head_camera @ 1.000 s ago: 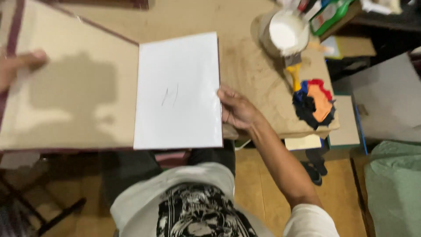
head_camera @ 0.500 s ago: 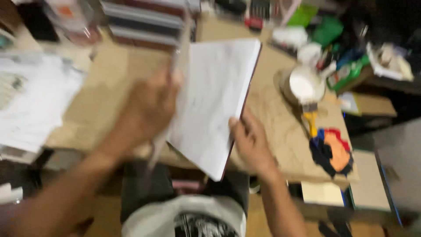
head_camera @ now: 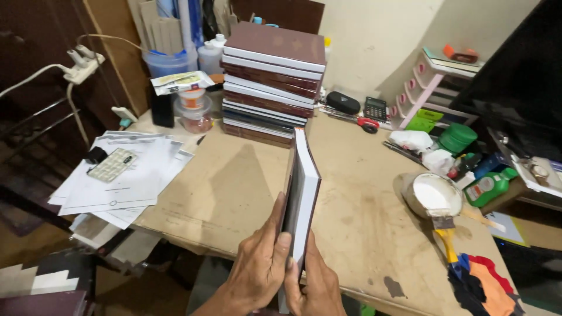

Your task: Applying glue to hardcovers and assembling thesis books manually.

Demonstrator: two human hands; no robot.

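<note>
A closed hardcover book (head_camera: 302, 193) stands on edge above the brown work table (head_camera: 234, 187), its white page block facing me. My left hand (head_camera: 257, 266) presses against its left cover near the bottom. My right hand (head_camera: 316, 281) holds the right side, so the book is clamped between both palms. Behind it, a stack of several similar maroon-covered books (head_camera: 270, 82) rises at the table's back.
Loose papers with a calculator (head_camera: 120, 175) lie at the left. A white bowl of glue (head_camera: 432, 194) with a yellow-handled brush (head_camera: 448, 240) and coloured rags (head_camera: 483, 284) sit at the right. Jars, bottles, scissors and a pink shelf crowd the back edge.
The opened book has been folded shut and raised on edge. Both hands now clasp it together. My view has lifted from the table front toward the back wall.
</note>
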